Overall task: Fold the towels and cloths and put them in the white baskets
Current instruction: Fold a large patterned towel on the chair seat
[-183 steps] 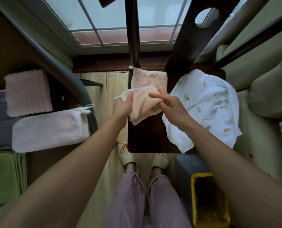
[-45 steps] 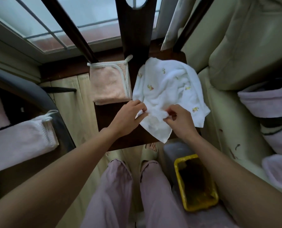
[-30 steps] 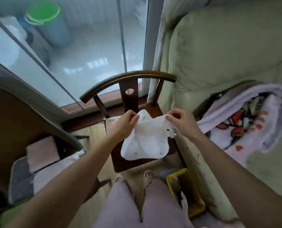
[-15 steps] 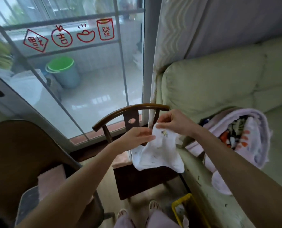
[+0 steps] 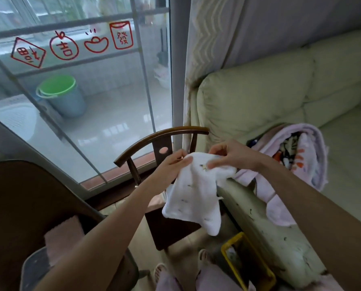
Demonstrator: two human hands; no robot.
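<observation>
The left hand pinches the top edge of the white cloth with its thumb and fingers, and the right hand pinches the same top edge just beside it, fingers curled over the cloth. The white cloth hangs down in the air from both hands, bunched at the top and loose at the bottom, with tiny marks on it that are too blurry to make out. It hangs in front of the dark wooden chair, over the front part of the seat. A bit of pink cloth peeks out on the seat by its left edge. To the right is the pale green sofa, with a purple blanket lying over its arm. A yellow bin sits on the floor beside the sofa
</observation>
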